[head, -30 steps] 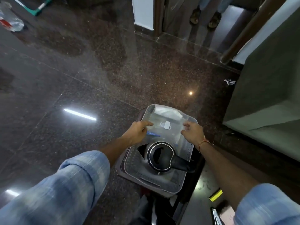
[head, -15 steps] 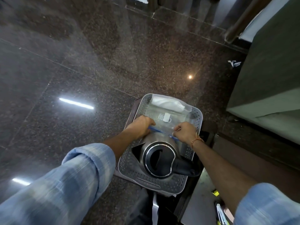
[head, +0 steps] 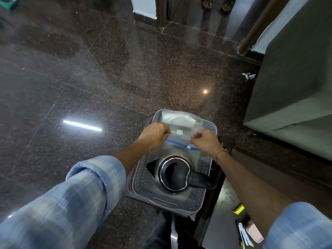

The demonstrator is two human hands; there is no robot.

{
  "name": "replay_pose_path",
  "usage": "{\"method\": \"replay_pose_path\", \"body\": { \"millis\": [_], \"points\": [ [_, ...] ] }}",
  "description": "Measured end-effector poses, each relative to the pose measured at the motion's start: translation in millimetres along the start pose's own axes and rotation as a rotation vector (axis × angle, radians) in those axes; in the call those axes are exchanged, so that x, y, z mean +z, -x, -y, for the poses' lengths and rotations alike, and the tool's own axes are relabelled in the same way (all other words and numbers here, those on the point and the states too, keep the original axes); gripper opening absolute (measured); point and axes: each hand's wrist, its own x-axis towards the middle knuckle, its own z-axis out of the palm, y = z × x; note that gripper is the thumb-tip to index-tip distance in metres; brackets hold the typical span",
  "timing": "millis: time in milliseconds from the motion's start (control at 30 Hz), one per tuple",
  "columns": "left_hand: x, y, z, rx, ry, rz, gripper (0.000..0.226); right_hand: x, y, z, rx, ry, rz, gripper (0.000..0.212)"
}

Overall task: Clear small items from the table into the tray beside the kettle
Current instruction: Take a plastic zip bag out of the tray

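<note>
Both hands have come up and drawn together at the mouth of the bag [head: 181,135] since 1 second ago, when they held it spread flat over the far half of the tray [head: 142,178]. Half a second ago the blue zip strip [head: 181,143] lay low, just above the kettle [head: 175,174]; now it runs taut between the 2 hands, tilted down toward the right one.

The left hand [head: 154,134] has its fingers curled tight, pinching the bag's top edge at the strip's left end. The right hand [head: 204,141] is fisted the same way, its fingers clamped on the plastic just beyond the strip's right end.

The bag hangs from the fingers, with its white contents [head: 177,119] lying past them at the tray's far end. The kettle stands in the tray nearer than the fingers, below the strip.

To my eye the bag is being pulled open or sealed, I cannot tell which. Small items [head: 246,230] lie on the bench [head: 222,220], near the right forearm and well back from the fingers, so most of the clearing seems not yet done.
</note>
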Motion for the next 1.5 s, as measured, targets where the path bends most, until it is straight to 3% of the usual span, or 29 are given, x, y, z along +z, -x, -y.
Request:
{"method": "replay_pose_path", "body": {
  "millis": [200,400,767,1000,1400,1500],
  "points": [
    [-47,16,-31,0.074,0.017,-0.113,0.016,-44,35,24,-0.126,-0.016,-0.152,0.018],
    [-78,44,-69,0.184,0.015,-0.184,0.012,-84,78,37,-0.208,-0.007,-0.278,0.007],
    [-107,88,-167,0.4,-0.042,-0.183,0.014,-159,165,10,-0.259,-0.017,-0.43,0.009],
    [-86,105,-265,0.502,-0.005,-0.201,0.012,-222,210,-60,-0.281,-0.062,-0.484,0.012],
    [18,132,-460,0.599,0.006,-0.249,0.015,-329,286,-232,-0.225,-0.134,-0.608,0.013],
    [38,135,-494,0.622,0.046,-0.23,0.014,-346,305,-258,-0.203,-0.09,-0.738,0.023]
  ]
}}
